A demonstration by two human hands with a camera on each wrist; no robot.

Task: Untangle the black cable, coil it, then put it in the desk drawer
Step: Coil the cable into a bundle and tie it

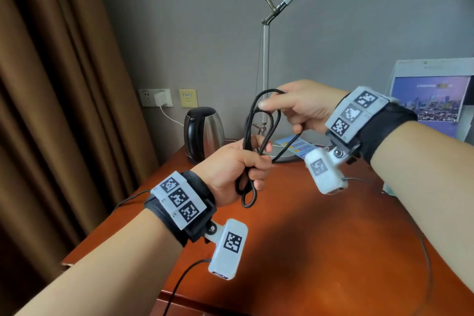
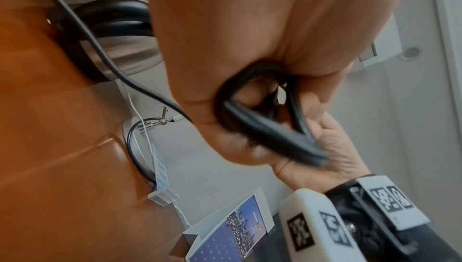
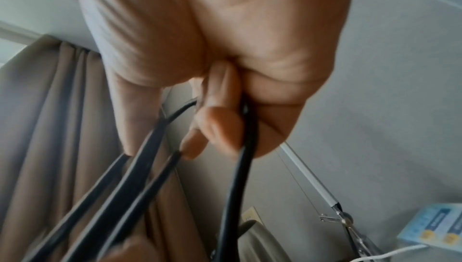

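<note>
While both hands worked above the desk [image 1: 320, 251], the black cable [image 1: 252, 120] was held in mid-air between them, clear of the wood.

Item: black cable. Condition: partly coiled. Several long loops were gathered; no knot or snarl showed, so untangling was judged done or nearly so. One strand ran loose from the right hand down toward the desk near the lamp base [image 1: 287, 155], its far end not seen.

Holding: the left hand [image 1: 230, 172] was closed in a fist round the bunched lower part of the loops, with a short bight hanging out below the fist. The right hand [image 1: 302, 108] pinched the upper run of the loops between thumb and fingers, its other fingers curled round the trailing strand. The right wrist view showed several strands leading away from those fingers [image 3: 215, 120].

Orientation: the coil was elongated, its long axis roughly upright and leaning toward the right hand at the top; the rounded upper bend lay by the right hand, the lower bend pointed down at the desk.

Outstanding, by judgement: take in the remaining strand, close the coil, stow it. The desk drawer could not be told apart in any view, and whether it stood open could not be told.

Also present: kettle [image 1: 204, 133], wall socket with charger [image 1: 156, 97], curtain [image 1: 51, 97].
</note>
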